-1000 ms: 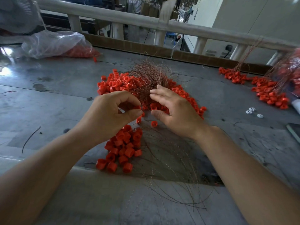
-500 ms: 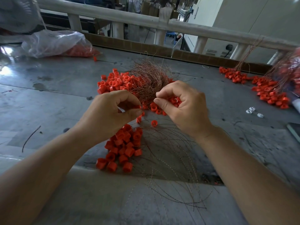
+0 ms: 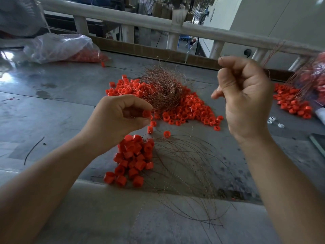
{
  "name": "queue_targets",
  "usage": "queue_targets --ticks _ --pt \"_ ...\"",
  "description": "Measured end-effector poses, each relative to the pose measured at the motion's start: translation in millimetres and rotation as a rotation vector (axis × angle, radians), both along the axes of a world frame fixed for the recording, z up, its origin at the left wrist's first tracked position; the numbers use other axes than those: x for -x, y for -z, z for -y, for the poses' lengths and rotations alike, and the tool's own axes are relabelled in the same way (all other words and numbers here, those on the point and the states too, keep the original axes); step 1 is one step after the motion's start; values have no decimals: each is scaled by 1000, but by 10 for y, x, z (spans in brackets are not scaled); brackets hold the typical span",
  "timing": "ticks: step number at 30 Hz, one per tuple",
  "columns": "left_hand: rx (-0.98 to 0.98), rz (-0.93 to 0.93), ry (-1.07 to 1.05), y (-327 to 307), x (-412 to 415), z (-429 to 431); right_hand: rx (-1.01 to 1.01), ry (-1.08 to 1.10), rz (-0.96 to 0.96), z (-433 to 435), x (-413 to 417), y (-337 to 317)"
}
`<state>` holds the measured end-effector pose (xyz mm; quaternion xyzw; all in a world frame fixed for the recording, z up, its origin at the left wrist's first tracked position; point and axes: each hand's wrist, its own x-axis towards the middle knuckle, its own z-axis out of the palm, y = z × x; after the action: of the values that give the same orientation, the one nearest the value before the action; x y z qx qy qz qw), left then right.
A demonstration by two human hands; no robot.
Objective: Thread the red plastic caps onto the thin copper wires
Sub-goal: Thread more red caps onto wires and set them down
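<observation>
Bag holding red caps, left hand pinching cap

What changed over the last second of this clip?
The right hand, open at the cap pile a second ago, closed on a thin copper wire and lifted it up and rightward. The left hand stayed put, pinching a red cap; cap pile and wire bundle unchanged.

Thin copper wires lie in a tangled nest on the worktop, loose red caps strewn around it. Nearer than the nest, a capped bunch fans long wires rightward. Just before the nest, the left hand pinches one cap; right of it, the raised right hand pinches one wire.
</observation>
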<state>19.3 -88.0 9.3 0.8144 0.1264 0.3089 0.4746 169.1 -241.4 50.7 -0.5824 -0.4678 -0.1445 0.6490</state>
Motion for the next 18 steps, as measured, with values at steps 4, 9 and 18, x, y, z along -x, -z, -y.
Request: queue_targets --ticks 4,9,18 --pt "45 -9 8 -11 -3 14 87 -1 -58 52 -31 -32" --pt "239 32 94 -26 8 15 205 -27 29 18 45 19" --pt "251 35 106 -51 20 15 331 -53 -71 -34 108 79"
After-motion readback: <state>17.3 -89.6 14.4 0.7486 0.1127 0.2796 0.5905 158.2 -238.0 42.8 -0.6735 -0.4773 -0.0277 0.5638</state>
